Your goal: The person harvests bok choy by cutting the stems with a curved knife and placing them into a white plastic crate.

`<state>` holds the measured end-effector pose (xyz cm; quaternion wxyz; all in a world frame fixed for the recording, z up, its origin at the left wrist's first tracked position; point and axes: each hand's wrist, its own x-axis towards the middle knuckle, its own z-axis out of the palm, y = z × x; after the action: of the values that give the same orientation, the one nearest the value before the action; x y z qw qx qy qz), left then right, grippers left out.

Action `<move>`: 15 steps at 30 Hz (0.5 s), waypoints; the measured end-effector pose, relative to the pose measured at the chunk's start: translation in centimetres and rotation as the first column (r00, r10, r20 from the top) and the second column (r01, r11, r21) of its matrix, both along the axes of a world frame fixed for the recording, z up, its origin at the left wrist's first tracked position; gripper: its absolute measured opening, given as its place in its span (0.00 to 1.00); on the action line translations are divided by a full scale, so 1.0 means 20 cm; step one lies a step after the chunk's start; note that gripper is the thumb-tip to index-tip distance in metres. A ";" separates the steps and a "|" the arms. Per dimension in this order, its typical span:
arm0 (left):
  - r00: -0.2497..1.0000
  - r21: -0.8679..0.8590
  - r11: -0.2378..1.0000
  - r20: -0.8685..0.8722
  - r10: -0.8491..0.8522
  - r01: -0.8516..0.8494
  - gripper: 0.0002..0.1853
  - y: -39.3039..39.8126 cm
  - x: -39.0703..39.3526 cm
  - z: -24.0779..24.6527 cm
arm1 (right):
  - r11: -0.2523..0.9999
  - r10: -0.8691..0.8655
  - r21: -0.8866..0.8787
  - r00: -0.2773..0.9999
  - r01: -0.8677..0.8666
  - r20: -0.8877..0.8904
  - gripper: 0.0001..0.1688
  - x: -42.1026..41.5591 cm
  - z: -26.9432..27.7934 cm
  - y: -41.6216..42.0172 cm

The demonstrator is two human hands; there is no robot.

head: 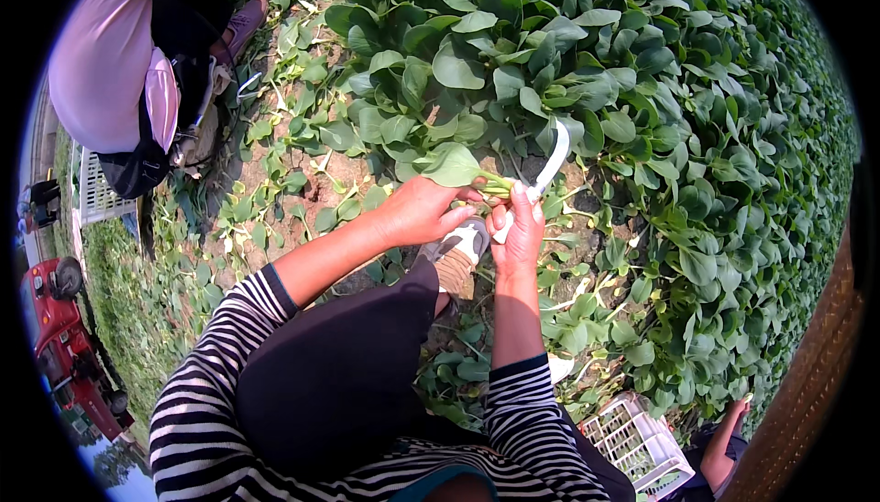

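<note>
My left hand [423, 210] holds a leafy green plant [452, 166], probably a young bok choy, with its leaf towards the upper left. The plant's pale stems reach across to my right hand [519, 241], whose thumb lies at their lower end. That same hand grips the handle of a small sickle [555, 155]; its curved, light-coloured blade points up and away from the stems. Part of the handle is hidden by my fingers. Just beneath both hands is my shoe [464, 244] on the soil.
Dense standing greens [619, 89] fill the far and right side. Loose leaves [275, 206] litter the ground at left. A person in pink [103, 69] crouches upper left near a white crate [103, 186]. Another crate [636, 443] and a co-worker's arm [722, 443] are lower right. A red vehicle [69, 351] stands left.
</note>
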<state>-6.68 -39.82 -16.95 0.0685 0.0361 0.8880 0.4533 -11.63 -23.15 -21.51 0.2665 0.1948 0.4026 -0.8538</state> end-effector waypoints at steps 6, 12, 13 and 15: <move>0.930 0.144 0.976 -0.354 -0.103 0.163 0.36 0.14 -0.07 0.26 | 0.892 -0.033 0.440 0.985 0.105 -0.168 0.12 0.14 0.08 0.27; 0.971 -0.427 0.875 0.042 -0.236 0.231 0.11 0.11 -0.15 -0.10 | 0.910 0.192 0.403 0.961 -0.098 -0.201 0.17 0.18 0.15 0.13; 0.982 -0.491 0.856 -0.003 -0.187 0.162 0.10 0.06 -0.17 -0.10 | 0.841 0.299 0.507 0.944 -0.191 -0.142 0.16 0.18 0.09 0.15; 0.969 -0.586 0.782 0.229 -0.091 0.212 0.12 -0.06 -0.16 -0.08 | 0.689 0.514 0.637 0.853 -0.345 -0.094 0.15 0.20 -0.02 0.12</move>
<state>-9.84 -40.98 -18.57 0.1964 0.0408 0.9697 0.1392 -7.68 -20.65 -21.89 0.3288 0.0518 0.7171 -0.6124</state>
